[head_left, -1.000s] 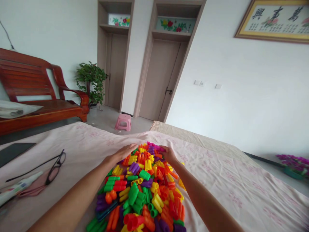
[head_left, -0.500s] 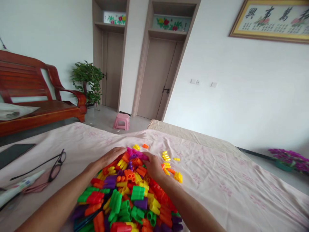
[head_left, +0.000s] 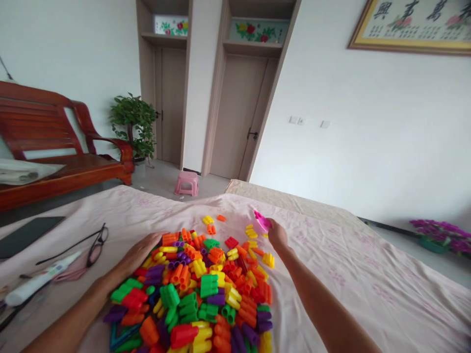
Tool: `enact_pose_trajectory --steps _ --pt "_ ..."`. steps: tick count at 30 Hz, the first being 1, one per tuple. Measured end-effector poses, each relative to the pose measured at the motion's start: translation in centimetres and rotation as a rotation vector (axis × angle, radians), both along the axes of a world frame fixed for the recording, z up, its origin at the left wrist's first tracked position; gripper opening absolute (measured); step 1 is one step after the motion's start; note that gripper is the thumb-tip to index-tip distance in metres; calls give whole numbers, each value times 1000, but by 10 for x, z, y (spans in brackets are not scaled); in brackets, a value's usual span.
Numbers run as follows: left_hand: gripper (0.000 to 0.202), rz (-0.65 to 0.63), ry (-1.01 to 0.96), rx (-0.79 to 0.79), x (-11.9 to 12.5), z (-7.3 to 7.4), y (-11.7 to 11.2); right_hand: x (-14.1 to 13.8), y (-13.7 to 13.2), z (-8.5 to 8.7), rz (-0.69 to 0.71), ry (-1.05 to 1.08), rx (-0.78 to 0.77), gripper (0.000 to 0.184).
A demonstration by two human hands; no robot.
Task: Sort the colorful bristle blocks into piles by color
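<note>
A heap of toy plastic building blocks (head_left: 198, 267) in orange, yellow, green, purple and red lies on the pink bedsheet (head_left: 324, 274). My left hand (head_left: 144, 251) rests along the heap's left edge, fingers stretched out and nearest to orange blocks (head_left: 170, 239); it holds nothing that I can see. Beyond the heap's right side, my right hand (head_left: 277, 234) is closed on the near end of a bright pink plastic piece (head_left: 262, 221) with a bumpy edge. Several loose yellow blocks (head_left: 251, 230) lie just left of this hand.
Glasses (head_left: 97, 245), a white handheld device (head_left: 44, 278) and a dark flat tablet-like object (head_left: 29, 236) lie on the left. A pink stool (head_left: 186, 183) stands on the floor past the sheet. A red wooden bench (head_left: 66, 162) is at the far left.
The pink piece has moved right from the back of the heap, where both hands were around it, and is now in my right hand alone. My left hand has drawn back to the left.
</note>
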State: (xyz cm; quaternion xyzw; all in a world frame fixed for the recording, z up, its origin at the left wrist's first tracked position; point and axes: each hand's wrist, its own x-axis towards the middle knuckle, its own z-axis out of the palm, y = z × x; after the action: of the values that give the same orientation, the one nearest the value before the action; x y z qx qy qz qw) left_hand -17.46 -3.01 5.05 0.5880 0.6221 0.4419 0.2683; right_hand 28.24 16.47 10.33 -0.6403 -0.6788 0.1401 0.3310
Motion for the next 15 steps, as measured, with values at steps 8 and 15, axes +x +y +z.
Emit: enact_pose_trajectory --steps 8,15 --pt "67 42 13 2 20 -2 12 -54 -70 -25 409 48 47 38" --pt "77 77 -13 -27 6 16 -48 -24 -58 -16 279 416 -71 30"
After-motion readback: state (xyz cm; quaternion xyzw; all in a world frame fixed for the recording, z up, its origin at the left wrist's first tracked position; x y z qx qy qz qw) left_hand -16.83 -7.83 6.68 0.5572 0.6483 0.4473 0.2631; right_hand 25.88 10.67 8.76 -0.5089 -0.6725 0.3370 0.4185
